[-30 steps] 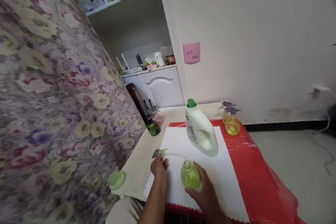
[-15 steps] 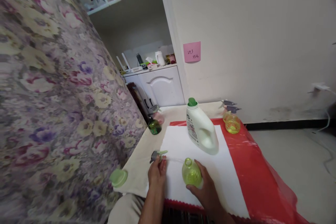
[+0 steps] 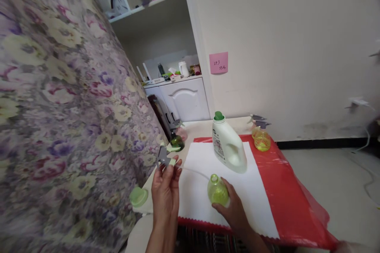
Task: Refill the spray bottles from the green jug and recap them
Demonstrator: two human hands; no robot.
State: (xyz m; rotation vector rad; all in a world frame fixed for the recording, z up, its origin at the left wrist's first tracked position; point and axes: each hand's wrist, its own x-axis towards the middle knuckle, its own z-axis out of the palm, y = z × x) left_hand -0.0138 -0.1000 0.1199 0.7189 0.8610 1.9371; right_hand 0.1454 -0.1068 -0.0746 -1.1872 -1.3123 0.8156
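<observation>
My left hand [image 3: 165, 187] is raised above the table's left edge and pinches a grey and pale green spray nozzle [image 3: 165, 158]. A thin clear tube [image 3: 194, 172] trails from the nozzle toward the open neck of a small yellow-green bottle [image 3: 217, 190]. My right hand [image 3: 234, 208] is wrapped round that bottle and steadies it upright on a white cloth [image 3: 252, 189]. A white detergent jug [image 3: 228, 145] with a green cap stands farther back on the same cloth.
A red plastic sheet [image 3: 293, 193] covers the table's right part. A yellow spray bottle [image 3: 261, 136] stands at the back right, a dark green one [image 3: 177, 140] at the back left. A green lid [image 3: 139, 196] lies near the left corner. A floral curtain [image 3: 59, 99] hangs on the left.
My left hand has lifted the spray nozzle off the table, up and to the left, so its tube now trails toward the bottle's neck. My right hand has stayed on the bottle.
</observation>
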